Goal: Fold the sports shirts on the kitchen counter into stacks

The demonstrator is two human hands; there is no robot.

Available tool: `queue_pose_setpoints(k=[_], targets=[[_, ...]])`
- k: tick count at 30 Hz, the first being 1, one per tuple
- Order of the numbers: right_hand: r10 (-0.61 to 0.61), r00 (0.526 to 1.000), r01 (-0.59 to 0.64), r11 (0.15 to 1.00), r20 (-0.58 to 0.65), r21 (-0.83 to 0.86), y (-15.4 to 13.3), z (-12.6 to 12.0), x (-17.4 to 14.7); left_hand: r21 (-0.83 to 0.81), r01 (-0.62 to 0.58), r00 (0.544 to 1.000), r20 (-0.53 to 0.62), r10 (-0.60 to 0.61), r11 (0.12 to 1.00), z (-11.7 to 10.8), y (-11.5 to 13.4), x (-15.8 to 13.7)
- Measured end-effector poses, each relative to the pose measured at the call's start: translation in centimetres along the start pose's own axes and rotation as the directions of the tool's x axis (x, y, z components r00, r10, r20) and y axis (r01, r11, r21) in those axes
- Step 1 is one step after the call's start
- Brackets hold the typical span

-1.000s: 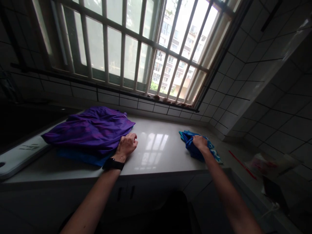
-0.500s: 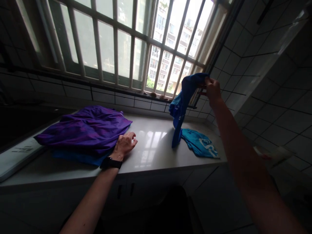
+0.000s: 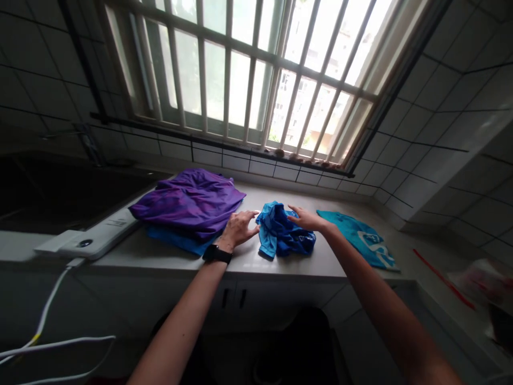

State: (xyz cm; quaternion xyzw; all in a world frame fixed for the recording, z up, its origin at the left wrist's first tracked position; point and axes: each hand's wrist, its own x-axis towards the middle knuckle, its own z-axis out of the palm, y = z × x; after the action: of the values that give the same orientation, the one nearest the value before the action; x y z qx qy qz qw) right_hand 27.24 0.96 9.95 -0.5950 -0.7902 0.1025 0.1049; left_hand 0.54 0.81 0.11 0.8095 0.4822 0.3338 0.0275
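A crumpled blue garment (image 3: 286, 232) with lighter blue parts lies on the counter between my hands. My left hand (image 3: 240, 227), with a black watch on its wrist, is at the garment's left edge, fingers apart. At its upper right, my right hand (image 3: 303, 216) has its fingers stretched out over the cloth. Neither hand visibly grips it. Left of my left hand lies a purple garment (image 3: 188, 203) on top of a blue one (image 3: 176, 240). A flat teal garment with a white print (image 3: 363, 238) rests to the right, partly behind my right forearm.
A long white device with a cable (image 3: 100, 240) lies along the left of the counter (image 3: 244, 264), beside a dark sink (image 3: 60, 187). A barred window (image 3: 256, 69) is behind. On the right are a red strip (image 3: 443, 280) and a plastic bag (image 3: 481, 280).
The blue garment, held up by my right hand before, now lies crumpled on the counter. My right hand has come down and opened; my left hand has moved over to the garment. The view has shifted left.
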Motion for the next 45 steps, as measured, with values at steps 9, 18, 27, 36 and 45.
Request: queue_pose_setpoints(k=[9, 18, 27, 36, 45], targets=[[-0.119, 0.993, 0.117, 0.984, -0.007, -0.133, -1.9, 7.8, 0.1, -0.007, -0.106, 0.986, 0.125, 0.106, 0.994, 0.6, -0.2, -0.3], [-0.054, 0.920, 0.311, 0.705, -0.389, 0.638, 0.7, 11.1, 1.5, 0.044, -0.068, 0.993, 0.097, 0.063, 0.997, 0.9, -0.3, -0.2], [-0.054, 0.971, 0.220, -0.170, -0.232, 0.961, 0.9, 10.1, -0.3, 0.214, -0.144, 0.987, -0.043, 0.157, 0.966, 0.7, -0.1, 0.2], [0.581, 0.797, 0.485, -0.453, -0.165, 0.748, 3.6, 10.6, 2.9, 0.036, 0.316, 0.750, -0.622, -0.227, 0.948, -0.5, -1.1, 0.2], [0.393, 0.902, 0.295, -0.264, -0.177, 0.918, 3.1, 10.1, 1.9, 0.025, -0.021, 0.996, 0.091, 0.018, 0.999, 0.8, 0.0, 0.0]])
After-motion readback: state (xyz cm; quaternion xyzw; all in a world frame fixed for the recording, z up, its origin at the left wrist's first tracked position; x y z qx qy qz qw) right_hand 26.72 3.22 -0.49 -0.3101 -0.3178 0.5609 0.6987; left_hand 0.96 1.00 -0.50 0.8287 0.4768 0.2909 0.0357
